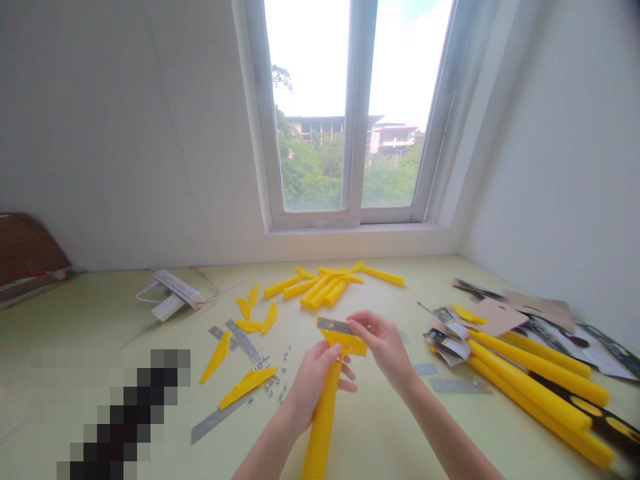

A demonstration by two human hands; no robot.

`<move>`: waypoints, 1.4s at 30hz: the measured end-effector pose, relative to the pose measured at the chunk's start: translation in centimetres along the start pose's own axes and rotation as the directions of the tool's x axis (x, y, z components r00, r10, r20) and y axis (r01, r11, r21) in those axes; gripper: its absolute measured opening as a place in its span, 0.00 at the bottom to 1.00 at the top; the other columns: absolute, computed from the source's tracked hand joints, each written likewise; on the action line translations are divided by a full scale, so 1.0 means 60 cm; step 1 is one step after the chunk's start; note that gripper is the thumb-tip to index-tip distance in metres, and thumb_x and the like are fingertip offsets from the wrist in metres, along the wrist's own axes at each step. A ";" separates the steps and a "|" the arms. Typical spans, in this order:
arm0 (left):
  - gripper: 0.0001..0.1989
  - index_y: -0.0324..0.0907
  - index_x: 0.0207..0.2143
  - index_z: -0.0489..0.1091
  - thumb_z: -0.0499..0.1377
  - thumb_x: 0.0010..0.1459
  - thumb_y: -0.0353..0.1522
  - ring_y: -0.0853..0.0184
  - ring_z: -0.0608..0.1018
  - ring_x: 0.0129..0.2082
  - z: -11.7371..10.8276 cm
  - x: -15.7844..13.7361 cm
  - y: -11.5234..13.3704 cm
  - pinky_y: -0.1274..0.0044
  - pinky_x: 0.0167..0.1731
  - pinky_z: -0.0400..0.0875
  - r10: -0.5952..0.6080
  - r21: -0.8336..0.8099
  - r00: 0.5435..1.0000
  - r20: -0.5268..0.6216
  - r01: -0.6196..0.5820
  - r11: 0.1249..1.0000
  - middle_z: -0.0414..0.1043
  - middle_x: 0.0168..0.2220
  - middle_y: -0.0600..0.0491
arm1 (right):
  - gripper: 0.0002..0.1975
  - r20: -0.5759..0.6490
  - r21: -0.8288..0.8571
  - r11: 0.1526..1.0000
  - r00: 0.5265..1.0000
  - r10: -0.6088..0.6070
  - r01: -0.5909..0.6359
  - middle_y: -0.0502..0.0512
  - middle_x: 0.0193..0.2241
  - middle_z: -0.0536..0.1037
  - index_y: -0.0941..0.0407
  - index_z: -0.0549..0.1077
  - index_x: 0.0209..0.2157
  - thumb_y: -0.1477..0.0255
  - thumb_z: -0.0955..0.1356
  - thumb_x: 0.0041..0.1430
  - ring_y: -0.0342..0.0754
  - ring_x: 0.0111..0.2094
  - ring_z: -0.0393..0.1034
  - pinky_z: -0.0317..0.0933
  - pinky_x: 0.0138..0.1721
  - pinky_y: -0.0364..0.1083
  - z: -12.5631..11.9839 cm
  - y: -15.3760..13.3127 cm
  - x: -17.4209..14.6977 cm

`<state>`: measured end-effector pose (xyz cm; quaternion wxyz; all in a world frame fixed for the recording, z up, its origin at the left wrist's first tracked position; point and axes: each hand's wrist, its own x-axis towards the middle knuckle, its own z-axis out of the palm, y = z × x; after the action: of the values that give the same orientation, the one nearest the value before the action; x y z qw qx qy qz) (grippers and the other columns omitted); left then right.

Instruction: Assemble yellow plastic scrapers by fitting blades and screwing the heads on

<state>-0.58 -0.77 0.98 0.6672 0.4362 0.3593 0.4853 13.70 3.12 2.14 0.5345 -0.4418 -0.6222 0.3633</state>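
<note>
My left hand [307, 380] is wrapped round the neck of a yellow scraper [323, 423], whose long handle points toward me. Across the far edge of its wide head lies a flat grey metal blade [331, 325]. My right hand [381, 341] pinches the blade's right end between thumb and fingertips. Left of my hands, small screws [273, 385] are scattered beside a long yellow clamp piece [249, 387] and a metal blade strip [220, 421]. Whether a screw sits in the scraper head is too small to tell.
Several yellow scrapers [325, 288] lie piled below the window. On the right are yellow handles [540, 380], cardboard packaging [537, 308] and loose blades [457, 386]. More yellow pieces [216, 357] lie to the left, near a white power strip [177, 289]. A blurred-out dark shape covers the lower left.
</note>
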 end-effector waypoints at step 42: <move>0.16 0.39 0.32 0.62 0.47 0.55 0.44 0.68 0.73 0.15 0.004 -0.005 0.009 0.77 0.17 0.68 0.251 0.312 0.936 -0.247 -0.169 0.935 0.68 0.17 0.56 | 0.08 0.215 -0.086 0.981 0.965 -0.152 0.174 0.49 0.22 0.72 0.56 0.70 0.35 0.70 0.65 0.52 0.42 0.24 0.65 0.59 0.26 0.41 0.001 -0.019 -0.016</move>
<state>-0.66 -1.05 1.59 0.4826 0.4903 0.4681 0.5546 13.49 1.86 2.83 0.4709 -0.3760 -0.7270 0.3292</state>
